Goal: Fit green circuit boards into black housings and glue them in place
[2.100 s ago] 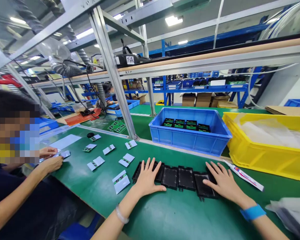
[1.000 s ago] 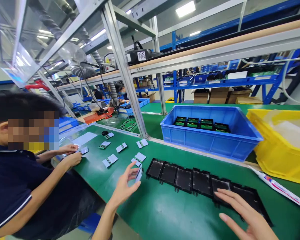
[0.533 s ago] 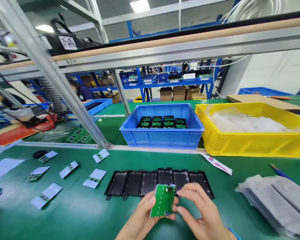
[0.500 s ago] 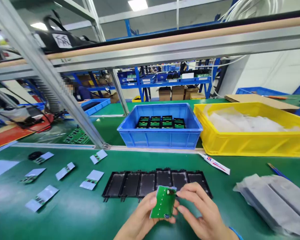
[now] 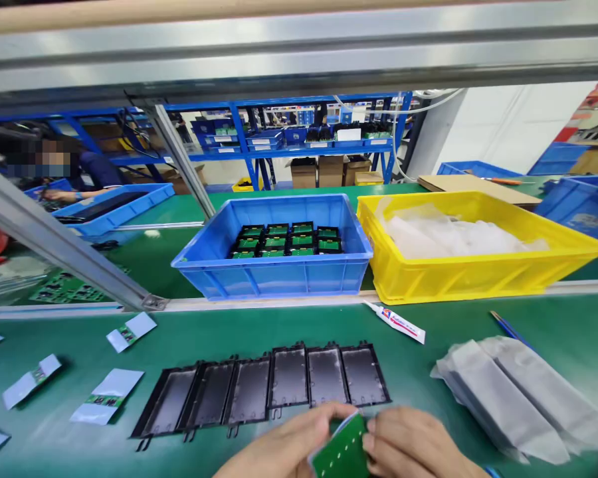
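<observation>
A green circuit board (image 5: pixel 343 453) with a pale sheet along its back edge is held between my two hands at the bottom of the view. My left hand (image 5: pixel 289 443) grips its left side, with the thumb behind the top edge. The fingers of my right hand (image 5: pixel 411 443) are closed on its right edge. Just beyond my hands, several open black plastic cases (image 5: pixel 249 392) lie in a row on the green table (image 5: pixel 189 335). To the left, several small boards with pale sheets (image 5: pixel 107 396) lie on the tabletop.
Behind the cases stand a blue bin (image 5: pixel 279 275) with cased boards and a yellow bin (image 5: pixel 458 275) with white wrapping. A glue tube (image 5: pixel 396 322), a blue pen-like tool (image 5: pixel 511 328) and wrapped packages (image 5: pixel 518 398) lie right. A metal post (image 5: pixel 70 245) rises left; a co-worker (image 5: pixel 87 166) sits beyond.
The view has tilted down and turned right. My hands and the circuit board now sit lower in view, the board is more tilted, and my right hand has closed in on its edge.
</observation>
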### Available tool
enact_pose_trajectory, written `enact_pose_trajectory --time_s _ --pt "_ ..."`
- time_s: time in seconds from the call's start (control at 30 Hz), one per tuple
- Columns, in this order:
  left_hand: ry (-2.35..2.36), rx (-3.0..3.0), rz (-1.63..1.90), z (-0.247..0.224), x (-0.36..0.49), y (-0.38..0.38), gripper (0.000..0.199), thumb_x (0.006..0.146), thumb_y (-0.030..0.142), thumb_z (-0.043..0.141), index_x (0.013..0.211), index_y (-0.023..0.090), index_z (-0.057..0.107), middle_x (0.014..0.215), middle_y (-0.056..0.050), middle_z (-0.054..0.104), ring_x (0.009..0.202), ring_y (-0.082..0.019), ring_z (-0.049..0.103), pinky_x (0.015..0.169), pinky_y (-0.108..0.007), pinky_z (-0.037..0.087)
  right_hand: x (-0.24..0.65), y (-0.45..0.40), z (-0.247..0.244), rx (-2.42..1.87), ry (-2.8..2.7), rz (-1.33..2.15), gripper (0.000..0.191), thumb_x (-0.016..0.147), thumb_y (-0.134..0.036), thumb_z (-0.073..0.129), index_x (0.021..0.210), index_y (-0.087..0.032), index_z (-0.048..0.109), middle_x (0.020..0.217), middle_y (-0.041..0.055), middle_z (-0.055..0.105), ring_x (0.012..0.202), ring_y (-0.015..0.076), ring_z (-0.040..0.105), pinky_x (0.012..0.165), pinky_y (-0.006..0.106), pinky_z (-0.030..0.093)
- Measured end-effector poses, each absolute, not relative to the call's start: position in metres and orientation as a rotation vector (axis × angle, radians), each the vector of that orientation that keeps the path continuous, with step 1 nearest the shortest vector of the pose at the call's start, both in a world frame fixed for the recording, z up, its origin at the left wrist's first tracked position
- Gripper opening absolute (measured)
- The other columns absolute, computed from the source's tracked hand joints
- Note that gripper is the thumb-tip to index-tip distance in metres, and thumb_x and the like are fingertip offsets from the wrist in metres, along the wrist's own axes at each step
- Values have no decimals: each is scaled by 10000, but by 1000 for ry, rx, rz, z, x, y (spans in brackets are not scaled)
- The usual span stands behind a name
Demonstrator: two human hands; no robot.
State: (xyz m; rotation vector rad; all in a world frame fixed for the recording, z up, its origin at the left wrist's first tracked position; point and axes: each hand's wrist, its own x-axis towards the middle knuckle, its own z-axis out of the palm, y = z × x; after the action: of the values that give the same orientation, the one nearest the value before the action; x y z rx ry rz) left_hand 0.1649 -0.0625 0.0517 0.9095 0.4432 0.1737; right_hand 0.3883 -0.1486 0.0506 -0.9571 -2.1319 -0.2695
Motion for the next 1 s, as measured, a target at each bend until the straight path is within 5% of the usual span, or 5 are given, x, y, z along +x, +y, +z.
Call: enact_pose_trajectory --time_s 0.1,0.2,0.27,0.43,1.0 --pt "695 1459 376 41 183 -44 758 862 769 398 1328 182 508 1099 -159 649 937 -283 660 764 -400 539 414 -143 43 -1170 -2044 -238 265 938 -208 568 1199 -172 600 978 76 720 904 179 692 815 259 570" --pt "809 2096 461 25 201 -29 1002 657 730 718 1431 183 393 1429 -210 441 1314 -412 407 1083 -602 329 436 -134 32 -1387 -1907 -187 233 935 -177 553 1166 -185 581 995 92 667 898 176 667 786 273 564" --pt "778 2329 359 15 211 -24 1227 516 666 840 1490 168 283 1517 -217 326 1391 -454 272 1123 -676 207 445 -128 25 -1468 -1915 -125 205 946 -187 536 1148 -183 567 1007 98 637 903 173 653 765 266 559" --pt "876 2478 234 1 218 -25 1138 585 421 870 1488 104 255 1444 -221 439 1333 -433 389 1099 -654 314 445 -122 10 -1514 -2015 65 181 958 -192 501 1133 -196 548 996 80 625 893 167 646 757 266 561" --pt "885 2469 127 3 220 -21 977 508 356 846 1357 81 449 1368 -221 487 1229 -427 465 1049 -672 312 438 -117 0 -1547 -2087 122 201 958 -194 487 1149 -201 551 946 54 629 826 187 614 703 317 524"
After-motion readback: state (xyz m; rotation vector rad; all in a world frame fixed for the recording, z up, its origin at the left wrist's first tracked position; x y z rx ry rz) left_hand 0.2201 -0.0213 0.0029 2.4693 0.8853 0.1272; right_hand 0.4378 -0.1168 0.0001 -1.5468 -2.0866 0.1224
